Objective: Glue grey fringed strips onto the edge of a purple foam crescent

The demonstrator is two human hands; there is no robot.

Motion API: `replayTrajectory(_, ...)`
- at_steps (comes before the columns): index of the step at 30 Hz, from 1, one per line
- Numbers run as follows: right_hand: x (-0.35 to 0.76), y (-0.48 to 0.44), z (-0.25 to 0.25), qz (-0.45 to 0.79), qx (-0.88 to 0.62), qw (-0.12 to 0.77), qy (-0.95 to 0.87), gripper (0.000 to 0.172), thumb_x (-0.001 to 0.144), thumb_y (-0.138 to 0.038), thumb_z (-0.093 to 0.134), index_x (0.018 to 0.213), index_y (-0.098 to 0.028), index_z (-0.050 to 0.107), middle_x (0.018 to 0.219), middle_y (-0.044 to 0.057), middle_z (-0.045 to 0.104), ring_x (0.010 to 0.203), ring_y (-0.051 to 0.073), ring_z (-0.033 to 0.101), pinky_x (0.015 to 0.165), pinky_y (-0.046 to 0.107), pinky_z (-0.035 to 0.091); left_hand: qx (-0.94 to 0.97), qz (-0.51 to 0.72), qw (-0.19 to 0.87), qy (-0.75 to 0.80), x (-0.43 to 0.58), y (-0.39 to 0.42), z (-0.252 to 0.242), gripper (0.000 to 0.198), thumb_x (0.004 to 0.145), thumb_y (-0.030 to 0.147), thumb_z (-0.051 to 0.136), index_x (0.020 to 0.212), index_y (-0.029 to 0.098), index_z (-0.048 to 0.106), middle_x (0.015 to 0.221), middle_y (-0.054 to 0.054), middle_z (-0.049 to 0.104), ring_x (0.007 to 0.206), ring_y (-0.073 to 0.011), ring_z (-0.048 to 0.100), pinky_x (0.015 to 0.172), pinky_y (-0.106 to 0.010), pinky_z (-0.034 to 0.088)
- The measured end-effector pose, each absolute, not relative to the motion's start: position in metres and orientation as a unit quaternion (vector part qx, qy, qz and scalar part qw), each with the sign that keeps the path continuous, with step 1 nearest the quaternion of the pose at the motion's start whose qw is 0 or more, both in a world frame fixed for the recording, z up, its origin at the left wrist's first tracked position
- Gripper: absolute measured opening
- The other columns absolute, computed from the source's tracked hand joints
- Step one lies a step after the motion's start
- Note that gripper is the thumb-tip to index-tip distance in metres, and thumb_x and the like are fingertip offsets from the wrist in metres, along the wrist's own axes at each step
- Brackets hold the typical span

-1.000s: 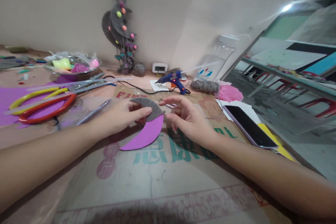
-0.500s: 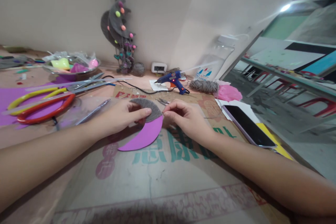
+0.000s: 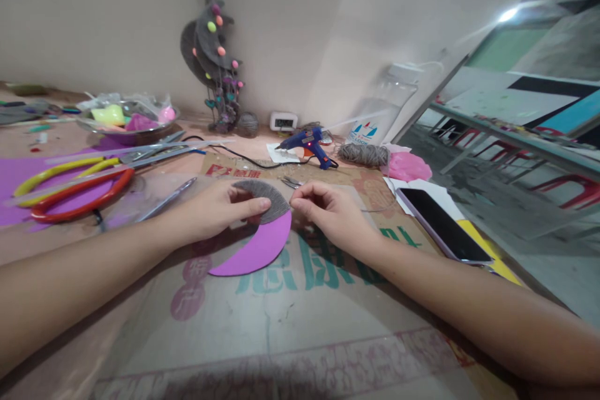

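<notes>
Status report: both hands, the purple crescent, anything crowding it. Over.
Left hand pins purple crescent on cardboard. Right hand pinches grey yarn at its tip. Small snips lie just behind.

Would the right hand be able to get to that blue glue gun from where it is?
Probably yes. The right hand, pinched at the tip of the purple crescent, has the blue glue gun just beyond it, with only flat cardboard and a small metal tool between.
</notes>
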State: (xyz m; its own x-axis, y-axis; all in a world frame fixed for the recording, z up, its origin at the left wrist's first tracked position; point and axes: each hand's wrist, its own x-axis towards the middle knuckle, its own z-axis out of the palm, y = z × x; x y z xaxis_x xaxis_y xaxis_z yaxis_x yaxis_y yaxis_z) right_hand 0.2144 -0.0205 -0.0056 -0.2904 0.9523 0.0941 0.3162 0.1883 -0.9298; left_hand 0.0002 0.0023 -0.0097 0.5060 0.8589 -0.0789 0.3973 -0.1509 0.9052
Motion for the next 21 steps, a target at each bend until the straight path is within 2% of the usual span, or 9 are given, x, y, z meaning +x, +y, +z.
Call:
replayTrajectory(8, 0.2143, -0.019, -0.006, 0.417, -0.477, 0.377, -0.676, 0.016, 0.081, -0.032, 0.06, 0.078, -0.017, 0.057, 0.062, -0.003, 0.054, 0.055, 0.009, 0.051, 0.053, 0.022, 0.042, 0.716, 0.246, 0.497, 0.424, 0.0007, 0.003, -0.0098, 0.032, 0.081, 0.05, 0.054, 0.082, 0.019, 0.063, 0.075, -0.001, 0.064, 0.068, -0.0148, 0.056, 0.06, -0.025, 0.042)
replayTrajectory(13, 0.2172, -0.0159, -0.011, 0.389, -0.451, 0.329, -0.733, 0.016, 0.084, -0.032, 0.057, 0.077, -0.018, 0.062, 0.073, 0.0, 0.058, 0.063, 0.011, 0.054, 0.057, 0.024, 0.043, 0.719, 0.247, 0.472, 0.447, 0.0015, 0.002, -0.0077, 0.034, 0.08, 0.051, 0.053, 0.072, 0.018, 0.061, 0.067, 0.0, 0.063, 0.062, -0.0143, 0.056, 0.056, -0.024, 0.04)
replayTrajectory(15, 0.2188, -0.0156, -0.0105, 0.37, -0.445, 0.332, -0.745, 0.018, 0.086, -0.033, 0.054, 0.084, -0.019, 0.064, 0.08, 0.001, 0.06, 0.066, 0.011, 0.055, 0.059, 0.024, 0.044, 0.72, 0.249, 0.455, 0.461, 0.002, 0.0017, -0.007, 0.037, 0.079, 0.052, 0.052, 0.067, 0.018, 0.06, 0.064, 0.0, 0.063, 0.059, -0.0142, 0.056, 0.054, -0.024, 0.039)
replayTrajectory(18, 0.22, -0.0169, -0.007, 0.362, -0.455, 0.37, -0.724, 0.031, 0.093, -0.04, 0.042, 0.102, -0.019, 0.062, 0.081, 0.002, 0.058, 0.059, 0.009, 0.052, 0.058, 0.024, 0.044, 0.727, 0.242, 0.431, 0.476, 0.0021, 0.0018, -0.0069, 0.042, 0.08, 0.055, 0.05, 0.062, 0.018, 0.059, 0.062, 0.0, 0.063, 0.056, -0.0141, 0.055, 0.052, -0.024, 0.038)
replayTrajectory(21, 0.2184, -0.018, -0.0038, 0.33, -0.453, 0.378, -0.736, 0.033, 0.092, -0.042, 0.044, 0.105, -0.018, 0.061, 0.089, 0.003, 0.058, 0.064, 0.01, 0.054, 0.06, 0.025, 0.045, 0.744, 0.232, 0.414, 0.471, 0.0012, 0.0026, -0.0089, 0.042, 0.081, 0.056, 0.049, 0.065, 0.018, 0.061, 0.063, 0.0, 0.064, 0.057, -0.0148, 0.057, 0.052, -0.024, 0.038)
